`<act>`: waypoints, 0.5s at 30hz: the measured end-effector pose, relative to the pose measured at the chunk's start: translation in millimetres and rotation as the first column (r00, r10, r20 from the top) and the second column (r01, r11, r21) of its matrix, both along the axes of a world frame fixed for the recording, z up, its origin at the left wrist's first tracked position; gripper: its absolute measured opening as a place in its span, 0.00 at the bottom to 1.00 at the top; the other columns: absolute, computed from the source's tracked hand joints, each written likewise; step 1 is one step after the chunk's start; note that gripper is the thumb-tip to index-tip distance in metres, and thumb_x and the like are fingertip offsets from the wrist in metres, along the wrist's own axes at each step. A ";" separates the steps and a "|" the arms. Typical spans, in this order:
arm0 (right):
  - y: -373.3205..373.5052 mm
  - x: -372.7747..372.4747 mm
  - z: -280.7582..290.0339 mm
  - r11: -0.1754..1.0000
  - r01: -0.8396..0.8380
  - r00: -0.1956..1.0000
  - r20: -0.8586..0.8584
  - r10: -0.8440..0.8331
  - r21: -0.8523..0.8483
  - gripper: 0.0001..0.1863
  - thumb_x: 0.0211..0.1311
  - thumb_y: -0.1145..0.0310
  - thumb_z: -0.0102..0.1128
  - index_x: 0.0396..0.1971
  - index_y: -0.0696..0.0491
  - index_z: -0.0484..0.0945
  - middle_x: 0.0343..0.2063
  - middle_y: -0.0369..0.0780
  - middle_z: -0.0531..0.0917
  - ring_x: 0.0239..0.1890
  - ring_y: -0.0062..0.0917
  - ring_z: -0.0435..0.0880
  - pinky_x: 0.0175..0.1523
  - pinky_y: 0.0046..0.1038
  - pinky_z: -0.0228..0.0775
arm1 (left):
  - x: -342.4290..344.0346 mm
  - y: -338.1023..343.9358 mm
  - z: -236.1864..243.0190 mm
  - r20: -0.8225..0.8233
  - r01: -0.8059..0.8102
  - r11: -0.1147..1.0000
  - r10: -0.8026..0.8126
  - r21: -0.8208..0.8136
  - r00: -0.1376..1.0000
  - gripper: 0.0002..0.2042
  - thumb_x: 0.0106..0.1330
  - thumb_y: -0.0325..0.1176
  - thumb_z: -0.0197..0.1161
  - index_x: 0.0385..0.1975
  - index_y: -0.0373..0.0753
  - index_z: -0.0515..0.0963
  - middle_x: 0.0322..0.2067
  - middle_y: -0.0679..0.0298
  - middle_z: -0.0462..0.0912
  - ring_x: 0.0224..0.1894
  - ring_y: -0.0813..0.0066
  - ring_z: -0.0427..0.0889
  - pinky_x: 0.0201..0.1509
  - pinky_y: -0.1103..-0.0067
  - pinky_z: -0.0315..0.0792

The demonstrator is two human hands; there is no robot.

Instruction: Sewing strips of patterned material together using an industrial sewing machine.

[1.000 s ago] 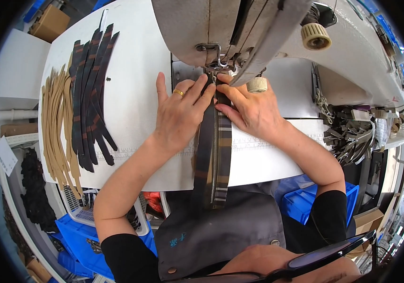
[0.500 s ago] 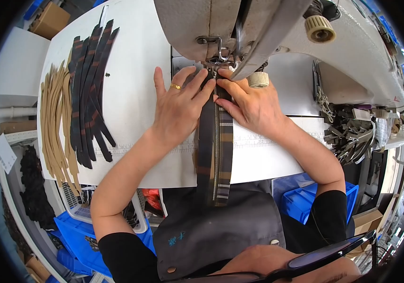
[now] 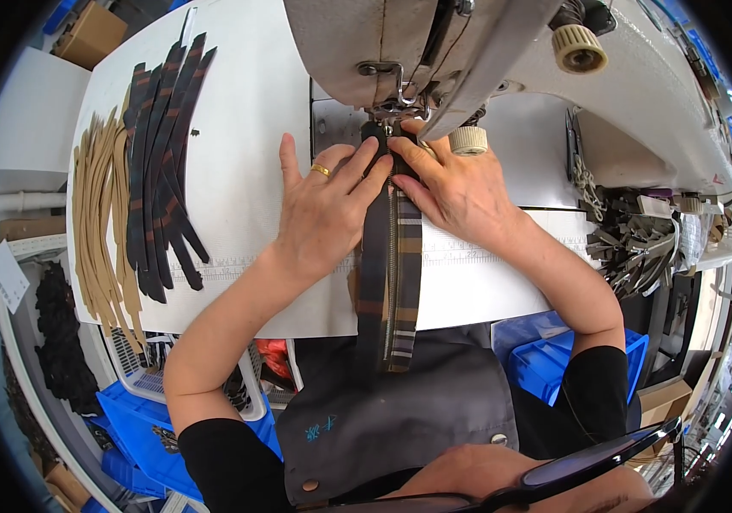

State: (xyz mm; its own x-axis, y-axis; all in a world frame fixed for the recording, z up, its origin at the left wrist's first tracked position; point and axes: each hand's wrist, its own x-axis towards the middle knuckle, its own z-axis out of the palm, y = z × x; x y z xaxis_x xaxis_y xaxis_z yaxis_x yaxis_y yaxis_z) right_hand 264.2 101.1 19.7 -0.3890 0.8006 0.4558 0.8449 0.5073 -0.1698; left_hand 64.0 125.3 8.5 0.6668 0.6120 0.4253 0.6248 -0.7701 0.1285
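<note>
A long zipper strip (image 3: 392, 256) with metal teeth lies between dark fabric on its left and plaid fabric on its right. Its far end is at the sewing machine's presser foot (image 3: 392, 111); the near end hangs over the table's front edge. My left hand (image 3: 325, 201), with a gold ring, is open, its fingers spread and fingertips resting on the strip's left side. With bent fingers and thumb, my right hand (image 3: 460, 184) grips the strip's right side just before the foot. The fingertips hide part of the zipper, and the needle point is hard to make out.
Tan strips (image 3: 103, 222) and dark striped strips (image 3: 161, 171) lie on the left of the white table (image 3: 246, 103). Scissors (image 3: 578, 154) and a pile of grey scraps (image 3: 640, 252) are at right. Blue crates (image 3: 148, 445) stand below. The machine head (image 3: 366, 43) overhangs my hands.
Both hands have shifted slightly toward me along the strip, the left more plainly, uncovering more of its far end by the presser foot. The loose strips at left stay put.
</note>
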 end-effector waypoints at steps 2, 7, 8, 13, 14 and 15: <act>-0.3 0.0 -0.8 1.000 0.013 1.000 0.005 -0.013 0.027 0.16 0.54 0.62 0.65 0.42 0.52 0.80 0.36 0.40 0.80 0.42 0.31 0.76 0.45 0.32 0.67 | 0.1 0.9 -0.3 0.009 0.007 1.000 -0.007 -0.002 1.000 0.14 0.62 0.33 0.61 0.47 0.43 0.82 0.52 0.67 0.80 0.50 0.70 0.76 0.64 0.40 0.43; 7.3 2.6 -0.6 1.000 0.009 1.000 -0.003 -0.009 0.030 0.16 0.55 0.62 0.65 0.42 0.52 0.81 0.36 0.40 0.80 0.42 0.32 0.76 0.44 0.32 0.66 | 1.6 10.8 -4.4 0.048 0.035 0.999 -0.034 -0.014 0.998 0.16 0.57 0.27 0.60 0.47 0.39 0.80 0.52 0.65 0.78 0.50 0.70 0.75 0.66 0.39 0.40; 8.3 3.2 -0.4 1.000 0.012 1.000 0.001 -0.012 0.024 0.16 0.55 0.62 0.65 0.42 0.52 0.81 0.35 0.41 0.79 0.42 0.32 0.76 0.44 0.32 0.66 | 2.0 12.7 -4.7 0.041 0.018 1.000 -0.018 -0.004 0.999 0.15 0.60 0.31 0.61 0.48 0.42 0.81 0.52 0.66 0.79 0.49 0.70 0.76 0.65 0.40 0.42; 9.9 5.6 -2.1 1.000 0.029 0.999 0.021 -0.029 0.000 0.16 0.56 0.63 0.64 0.43 0.53 0.80 0.35 0.41 0.79 0.42 0.33 0.76 0.45 0.33 0.66 | 2.9 16.4 -6.1 0.038 -0.005 1.000 0.005 0.008 0.999 0.15 0.63 0.36 0.62 0.49 0.46 0.81 0.52 0.68 0.80 0.48 0.69 0.77 0.64 0.42 0.44; 9.9 5.7 -2.9 0.999 0.036 0.999 0.006 -0.036 -0.006 0.15 0.56 0.65 0.63 0.44 0.53 0.80 0.35 0.41 0.79 0.41 0.33 0.76 0.45 0.33 0.66 | 3.4 17.0 -5.8 0.040 -0.007 1.000 0.006 0.014 0.999 0.15 0.63 0.36 0.62 0.49 0.46 0.81 0.52 0.68 0.81 0.48 0.69 0.77 0.64 0.42 0.45; 10.6 7.7 -4.7 0.999 0.034 0.999 0.007 -0.034 -0.007 0.15 0.56 0.65 0.63 0.44 0.53 0.80 0.35 0.41 0.79 0.41 0.33 0.76 0.45 0.33 0.66 | 3.8 17.1 -5.6 0.041 -0.008 1.000 0.007 0.020 0.999 0.15 0.62 0.36 0.62 0.49 0.46 0.81 0.52 0.68 0.81 0.48 0.68 0.77 0.64 0.42 0.45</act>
